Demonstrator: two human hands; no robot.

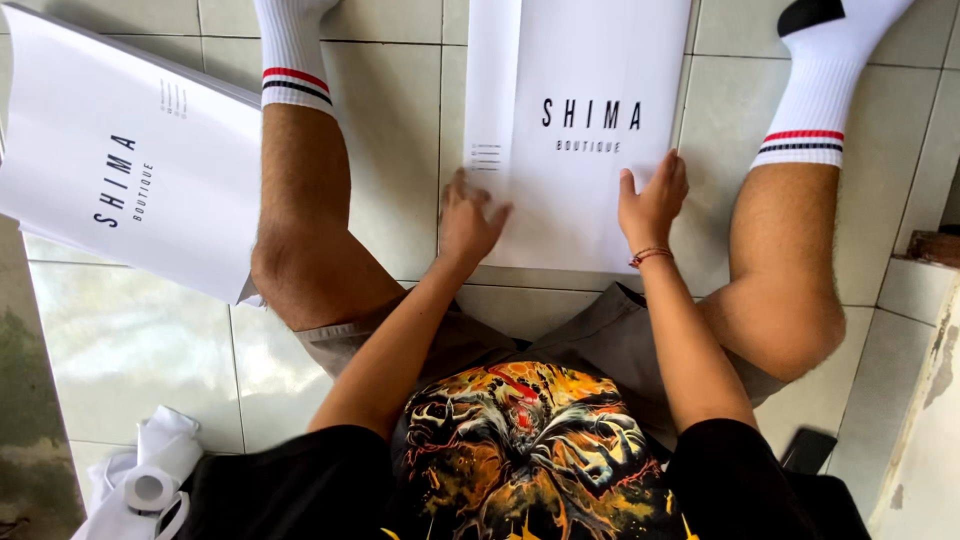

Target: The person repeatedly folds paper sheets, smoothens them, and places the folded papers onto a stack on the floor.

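- A home packing corner is suggested by a pale tiled floor (400, 130).
- White printed paper bags (130, 170) are laid flat beside socked feet.

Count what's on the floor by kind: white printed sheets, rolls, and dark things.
White printed sheets: 2, one under the left hand and right hand, one stack at left
White roll: 1
Dark flat object: 1
Total: 4
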